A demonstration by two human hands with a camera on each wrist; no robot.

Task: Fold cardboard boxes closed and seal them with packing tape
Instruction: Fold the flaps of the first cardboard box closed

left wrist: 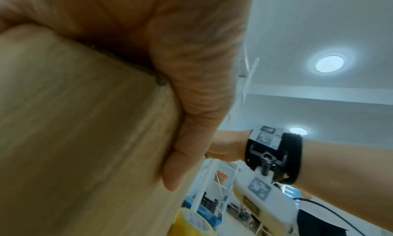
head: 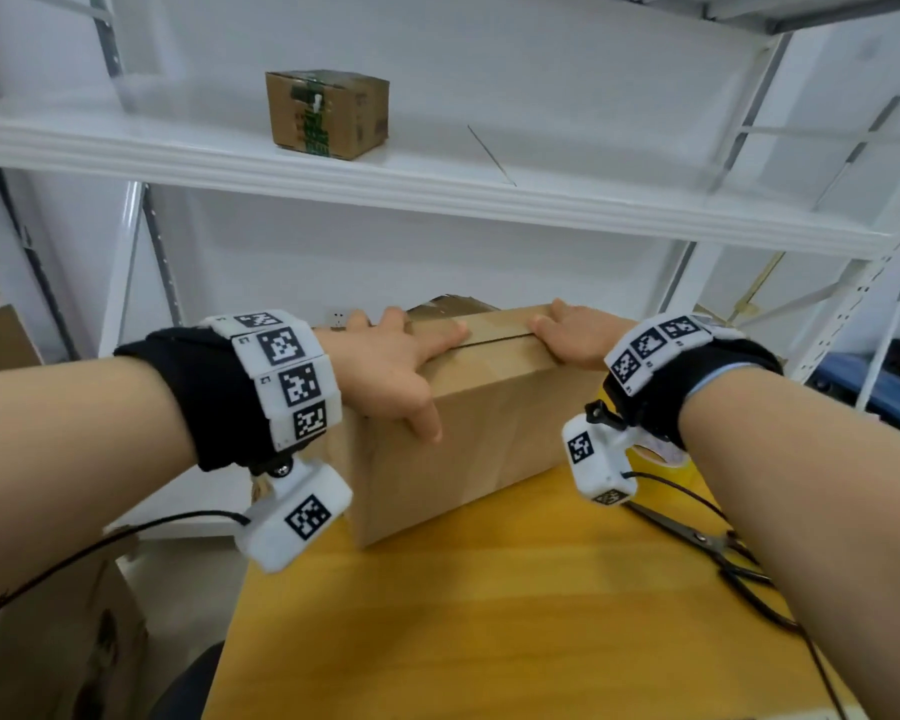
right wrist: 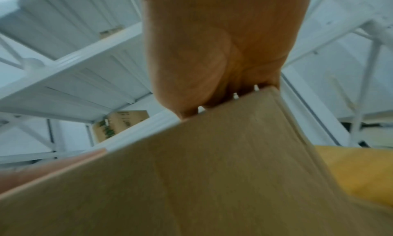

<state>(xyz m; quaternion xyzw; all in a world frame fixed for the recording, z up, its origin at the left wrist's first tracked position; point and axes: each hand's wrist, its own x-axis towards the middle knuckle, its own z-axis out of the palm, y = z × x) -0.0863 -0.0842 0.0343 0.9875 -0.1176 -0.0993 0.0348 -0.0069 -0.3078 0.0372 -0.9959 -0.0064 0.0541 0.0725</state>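
Note:
A plain brown cardboard box [head: 484, 439] stands on the yellow table [head: 489, 615], its top flaps folded down with a seam along the middle. My left hand [head: 391, 366] lies flat on the left part of the top, fingers spread, thumb down the near side [left wrist: 176, 169]. My right hand [head: 572, 335] presses flat on the right end of the top [right wrist: 212, 63]. A roll of yellow packing tape [head: 661, 459] lies on the table just right of the box, partly hidden by my right wrist; it also shows in the left wrist view [left wrist: 191, 222].
Black scissors [head: 697, 537] lie on the table at the right. A white metal shelf [head: 437, 194] stands behind, with a small taped box [head: 328, 114] on its upper board. Brown cartons [head: 63, 641] sit on the floor at the left.

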